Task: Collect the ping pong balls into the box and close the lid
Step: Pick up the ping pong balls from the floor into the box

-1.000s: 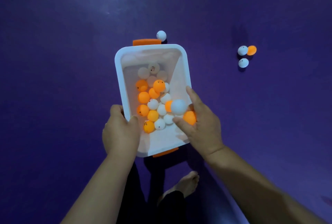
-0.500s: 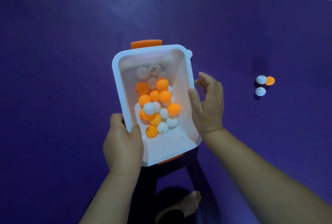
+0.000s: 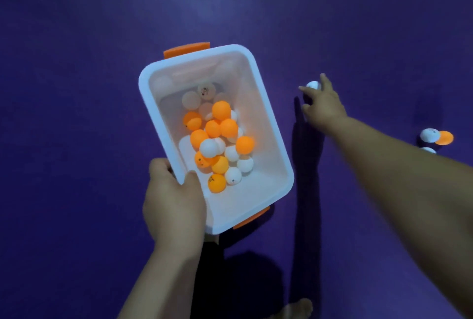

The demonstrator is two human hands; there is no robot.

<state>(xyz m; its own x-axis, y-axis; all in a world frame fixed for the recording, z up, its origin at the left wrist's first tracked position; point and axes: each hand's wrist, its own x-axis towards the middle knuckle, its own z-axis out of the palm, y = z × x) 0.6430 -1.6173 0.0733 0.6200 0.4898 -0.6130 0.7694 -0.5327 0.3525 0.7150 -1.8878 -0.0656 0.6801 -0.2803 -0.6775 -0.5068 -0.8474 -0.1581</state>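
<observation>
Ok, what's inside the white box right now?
The box holds a pile of orange and white ping pong balls, heaped toward the middle. No lid is on it. Balls at the bottom of the pile are covered by those above, so no exact count.

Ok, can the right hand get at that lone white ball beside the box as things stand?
Probably yes: the right hand is spread right at the white ball, fingertips around it, nothing between them. The left hand holds the box clear.
</observation>
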